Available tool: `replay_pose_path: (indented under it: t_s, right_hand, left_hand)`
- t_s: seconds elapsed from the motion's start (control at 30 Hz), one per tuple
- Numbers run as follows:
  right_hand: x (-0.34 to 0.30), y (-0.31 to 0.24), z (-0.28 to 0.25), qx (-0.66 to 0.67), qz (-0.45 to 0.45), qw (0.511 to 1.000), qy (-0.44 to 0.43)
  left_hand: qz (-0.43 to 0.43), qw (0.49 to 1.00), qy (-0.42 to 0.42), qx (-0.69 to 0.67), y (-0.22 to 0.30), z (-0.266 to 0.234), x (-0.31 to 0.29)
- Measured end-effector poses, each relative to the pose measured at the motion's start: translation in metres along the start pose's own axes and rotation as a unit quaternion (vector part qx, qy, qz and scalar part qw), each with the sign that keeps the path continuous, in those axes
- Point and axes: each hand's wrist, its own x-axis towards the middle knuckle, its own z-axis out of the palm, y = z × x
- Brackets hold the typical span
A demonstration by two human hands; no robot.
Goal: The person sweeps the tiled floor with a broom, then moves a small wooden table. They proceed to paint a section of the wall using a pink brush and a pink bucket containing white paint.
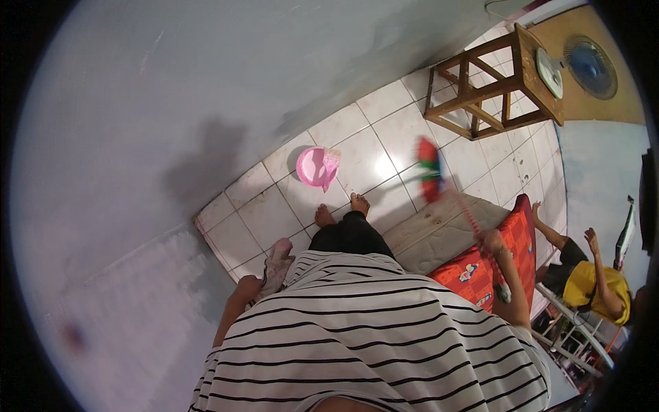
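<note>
My right hand (491,242) is wrapped round the pink handle of a long duster (430,168), whose head has red, green and blue bands and is smeared by motion. The duster's head hangs over the tiles, ahead and to the right of my feet. By my left hip, my left hand (248,287) is closed on a crumpled greyish-pink cloth (277,266). A round pink basin (300,167) stands on the floor before my feet, with a pale pink cloth (331,163) draped over its right rim.
A mattress (439,230) and red printed bedding (453,275) lie close on my right. Ahead right, a wooden table (525,72) bears a fan (590,67). The grey wall (171,89) borders the left. Another person in yellow (590,281) sits at the far right.
</note>
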Motion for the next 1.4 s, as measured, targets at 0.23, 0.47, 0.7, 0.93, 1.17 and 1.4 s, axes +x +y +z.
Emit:
replay_pose_path:
  t_s: [0.23,0.47,0.7,0.93,1.17,1.4]
  right_hand:
    - [-0.003,-0.019,0.008,0.152,0.049,0.97,0.181]
    - [-0.154,-0.094,0.084,0.032,-0.05,0.993,-0.106]
    - [0.032,-0.035,0.037,-0.233,0.044,0.97,0.051]
    - [-0.132,-0.192,0.081,-0.158,0.064,0.984,0.046]
    - [-0.071,-0.172,0.095,0.083,-0.021,0.987,-0.14]
    - [-0.048,-0.161,0.044,0.149,0.129,0.979,0.047]
  left_hand:
    - [-0.012,0.998,-0.054,0.043,0.003,0.016,-0.015]
    - [0.006,0.999,-0.04,0.03,-0.014,0.102,0.018]
    - [-0.123,0.981,-0.002,-0.152,-0.007,0.023,-0.001]
    - [-0.06,0.995,0.002,-0.084,-0.016,0.066,-0.034]
    - [0.006,0.998,-0.042,-0.038,-0.03,0.108,-0.022]
    - [0.012,1.0,0.014,-0.02,-0.044,0.036,-0.024]
